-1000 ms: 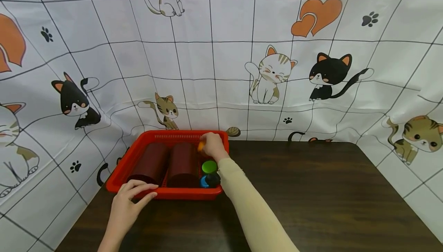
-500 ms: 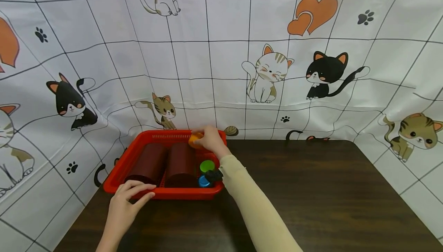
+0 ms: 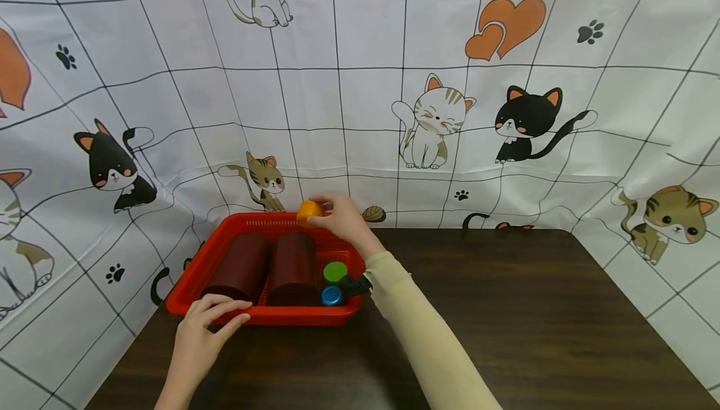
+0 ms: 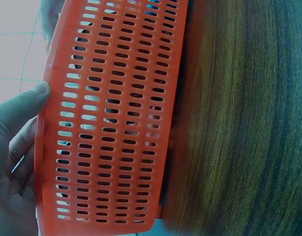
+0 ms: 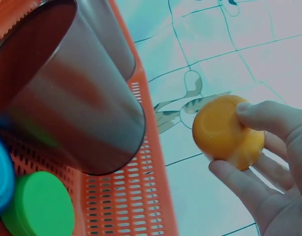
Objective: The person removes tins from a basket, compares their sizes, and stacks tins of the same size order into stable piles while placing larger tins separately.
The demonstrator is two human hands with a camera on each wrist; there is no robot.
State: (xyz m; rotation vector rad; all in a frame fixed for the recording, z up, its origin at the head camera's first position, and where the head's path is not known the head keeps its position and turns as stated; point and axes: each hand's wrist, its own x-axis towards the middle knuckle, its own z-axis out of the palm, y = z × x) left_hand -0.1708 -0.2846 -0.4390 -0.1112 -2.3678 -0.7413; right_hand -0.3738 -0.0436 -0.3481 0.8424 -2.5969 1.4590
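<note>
In the head view my right hand [image 3: 345,224] holds a small orange round-lidded tub [image 5: 225,130] above the far rim of a red plastic basket [image 3: 298,316]. The right wrist view shows thumb and fingertips pinching the tub at its sides. My left hand [image 3: 197,338] grips the basket's near rim, thumb on one side and fingers on the other. Inside the basket lie two dark brown cylinders [image 3: 292,266] side by side. To their right sit a green-lidded round piece [image 3: 335,271] and a blue-lidded one [image 3: 332,295].
The basket stands on the left part of a dark wooden table [image 3: 478,310]. Right behind the table hangs a white sheet [image 3: 371,104] printed with cats and grid lines. A black wrist-worn device [image 3: 354,285] overlaps the basket's right side.
My right hand has lifted the orange tub from the basket's right side, up and leftward to above the far rim. The left hand stays on the near rim.
</note>
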